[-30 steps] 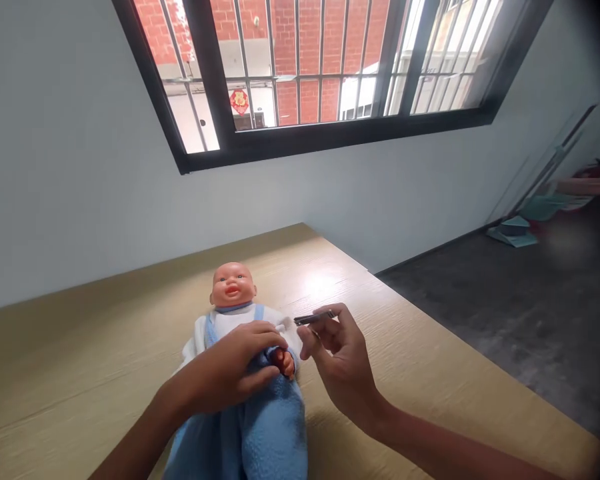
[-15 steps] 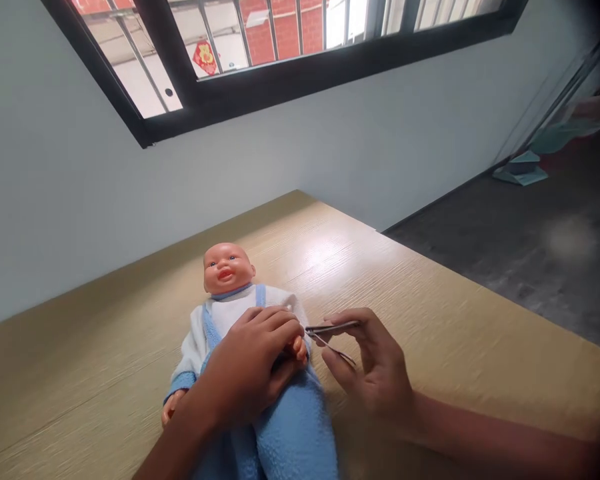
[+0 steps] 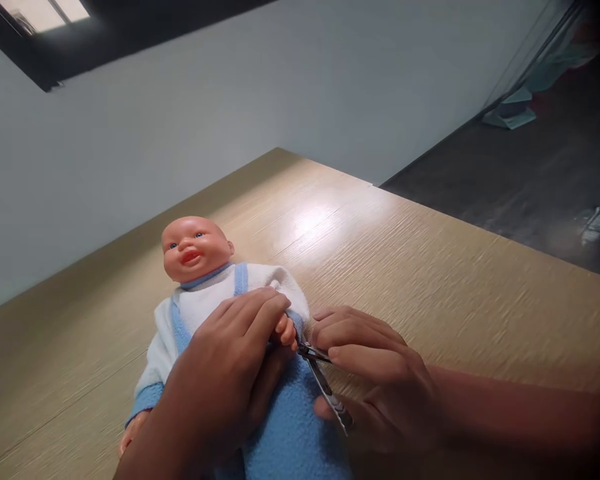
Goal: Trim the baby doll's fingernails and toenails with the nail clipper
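A baby doll (image 3: 207, 293) in a white and blue fleece outfit lies on its back on the wooden table (image 3: 405, 267). Over its chest, my left hand (image 3: 230, 360) is closed round the doll's hand (image 3: 286, 331), whose orange plastic fingers stick out past mine. My right hand (image 3: 380, 373) grips metal nail clippers (image 3: 325, 387), one lever under the fingers and the other by the thumb. The jaws of the clippers are at the doll's fingertips; whether they touch I cannot tell. The doll's other hand (image 3: 134, 432) rests on the table at the left.
A white wall (image 3: 205, 127) with a dark-framed window (image 3: 130, 33) rises behind the table. Beyond the table's right edge is a dark floor (image 3: 480, 180), with a pale green object (image 3: 513, 113) by the wall.
The view has tipped down and shifted right. My right hand has turned, swinging the nail clippers' handle end downward, and their jaws have come to the doll's fingertips. My left hand keeps its hold.
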`<state>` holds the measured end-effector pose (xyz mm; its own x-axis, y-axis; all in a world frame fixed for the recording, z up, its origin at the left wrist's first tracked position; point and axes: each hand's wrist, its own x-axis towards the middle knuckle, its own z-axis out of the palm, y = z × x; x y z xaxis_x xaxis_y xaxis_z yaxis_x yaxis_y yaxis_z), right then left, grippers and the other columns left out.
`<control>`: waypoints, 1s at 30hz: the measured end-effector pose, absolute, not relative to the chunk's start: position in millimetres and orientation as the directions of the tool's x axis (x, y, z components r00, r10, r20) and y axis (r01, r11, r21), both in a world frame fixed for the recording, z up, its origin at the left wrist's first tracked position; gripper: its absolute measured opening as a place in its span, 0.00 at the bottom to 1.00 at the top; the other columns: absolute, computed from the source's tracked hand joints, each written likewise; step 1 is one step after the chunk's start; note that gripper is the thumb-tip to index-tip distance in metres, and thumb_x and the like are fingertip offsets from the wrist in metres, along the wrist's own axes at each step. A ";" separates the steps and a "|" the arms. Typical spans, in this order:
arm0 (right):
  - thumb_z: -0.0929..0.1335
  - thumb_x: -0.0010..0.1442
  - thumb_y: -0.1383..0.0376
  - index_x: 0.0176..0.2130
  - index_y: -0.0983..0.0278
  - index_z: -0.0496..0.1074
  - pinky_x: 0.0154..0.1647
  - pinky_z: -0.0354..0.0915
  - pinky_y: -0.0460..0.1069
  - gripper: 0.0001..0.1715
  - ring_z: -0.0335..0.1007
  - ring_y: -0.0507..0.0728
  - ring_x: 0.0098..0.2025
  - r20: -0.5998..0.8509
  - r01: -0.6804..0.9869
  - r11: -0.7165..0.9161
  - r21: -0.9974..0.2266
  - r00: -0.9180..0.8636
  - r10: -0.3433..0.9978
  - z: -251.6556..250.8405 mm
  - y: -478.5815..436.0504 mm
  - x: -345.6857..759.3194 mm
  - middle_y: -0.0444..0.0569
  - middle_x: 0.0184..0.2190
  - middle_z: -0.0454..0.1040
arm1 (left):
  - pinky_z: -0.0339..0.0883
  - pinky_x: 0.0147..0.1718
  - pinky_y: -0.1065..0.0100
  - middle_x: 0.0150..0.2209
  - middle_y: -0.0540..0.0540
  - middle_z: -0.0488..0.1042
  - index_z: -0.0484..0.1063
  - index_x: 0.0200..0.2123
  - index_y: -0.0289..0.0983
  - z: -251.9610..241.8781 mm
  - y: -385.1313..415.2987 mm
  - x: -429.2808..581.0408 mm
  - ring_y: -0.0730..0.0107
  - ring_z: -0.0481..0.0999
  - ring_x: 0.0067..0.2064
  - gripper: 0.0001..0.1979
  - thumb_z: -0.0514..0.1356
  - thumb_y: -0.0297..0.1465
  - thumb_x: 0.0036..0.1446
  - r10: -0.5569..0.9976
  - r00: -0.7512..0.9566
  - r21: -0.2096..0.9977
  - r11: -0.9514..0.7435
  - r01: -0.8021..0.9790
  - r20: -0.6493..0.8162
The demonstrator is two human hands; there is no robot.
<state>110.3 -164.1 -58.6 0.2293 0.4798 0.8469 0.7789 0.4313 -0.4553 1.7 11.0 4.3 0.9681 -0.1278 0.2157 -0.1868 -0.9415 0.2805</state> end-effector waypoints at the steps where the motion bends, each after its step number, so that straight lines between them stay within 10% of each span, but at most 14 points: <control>1: 0.67 0.67 0.66 0.50 0.66 0.63 0.43 0.74 0.57 0.14 0.72 0.56 0.39 0.849 0.793 0.422 -0.439 0.212 0.484 -58.4 -164.2 110.8 0.52 0.37 0.74 | 0.68 0.49 0.54 0.54 0.43 0.74 0.63 0.54 0.41 4.9 11.2 1.5 0.55 0.73 0.54 0.11 0.51 0.32 0.70 -0.133 0.968 0.274 -0.943 -0.190 0.215; 30: 0.68 0.68 0.66 0.46 0.66 0.66 0.40 0.71 0.53 0.08 0.72 0.54 0.37 0.827 0.768 0.435 -0.470 0.211 0.522 -58.6 -162.8 107.3 0.50 0.36 0.76 | 0.66 0.53 0.55 0.57 0.42 0.72 0.62 0.55 0.39 11.5 11.3 -0.8 0.57 0.70 0.58 0.13 0.51 0.30 0.69 -0.153 0.974 0.222 -0.957 -0.188 0.165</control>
